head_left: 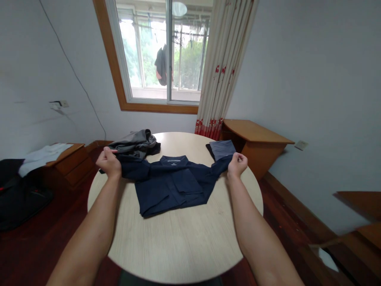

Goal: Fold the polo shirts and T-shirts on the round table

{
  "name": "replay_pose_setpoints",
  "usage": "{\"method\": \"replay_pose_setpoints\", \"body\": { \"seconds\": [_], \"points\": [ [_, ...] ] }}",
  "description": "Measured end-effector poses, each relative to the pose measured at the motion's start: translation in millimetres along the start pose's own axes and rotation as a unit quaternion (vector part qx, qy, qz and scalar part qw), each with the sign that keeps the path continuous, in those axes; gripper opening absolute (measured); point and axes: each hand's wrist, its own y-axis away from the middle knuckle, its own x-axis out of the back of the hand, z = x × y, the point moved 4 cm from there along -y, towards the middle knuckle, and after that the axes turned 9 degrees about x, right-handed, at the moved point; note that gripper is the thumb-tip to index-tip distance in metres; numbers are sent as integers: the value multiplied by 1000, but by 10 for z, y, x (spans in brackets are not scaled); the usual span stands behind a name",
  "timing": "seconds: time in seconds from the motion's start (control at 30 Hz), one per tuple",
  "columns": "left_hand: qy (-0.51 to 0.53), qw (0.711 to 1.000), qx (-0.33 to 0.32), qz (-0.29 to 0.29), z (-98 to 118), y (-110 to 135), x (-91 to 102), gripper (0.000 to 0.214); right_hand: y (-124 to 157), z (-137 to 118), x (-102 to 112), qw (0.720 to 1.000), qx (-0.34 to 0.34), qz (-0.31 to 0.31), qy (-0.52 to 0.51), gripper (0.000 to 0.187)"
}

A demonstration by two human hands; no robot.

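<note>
A dark navy collared shirt (172, 184) lies on the round light-wood table (178, 242), its lower half folded up and its collar facing away from me. My left hand (108, 162) is closed on the end of the shirt's left sleeve, held out over the table's left edge. My right hand (237, 164) is closed on the end of the right sleeve, stretched toward the table's right side. Both sleeves are pulled outward and slightly raised.
A crumpled grey garment (135, 143) sits at the back left of the table. A folded grey-blue cloth (222, 149) rests at the back right. A wooden desk (253, 139) stands right, a low cabinet (70, 161) left, a window and curtain behind.
</note>
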Motion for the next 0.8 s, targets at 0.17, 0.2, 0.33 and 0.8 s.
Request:
{"method": "replay_pose_setpoints", "body": {
  "seconds": [0.17, 0.2, 0.33, 0.8],
  "points": [
    [-118, 966, -149, -178, 178, 394, -230, 37, 390, -170, -322, 955, 70, -288, 4, 27],
    [-148, 940, -173, -253, 200, 546, -323, 35, 494, -200, -385, 926, 86, -368, 25, 30],
    [-246, 791, -223, -514, 161, 1142, -603, 32, 789, -267, -495, 823, 141, -536, 124, 45],
    [-183, 855, -119, -470, 226, 1332, -635, 16, 1001, -570, -592, 826, 109, -552, 2, 34]
  ]
}}
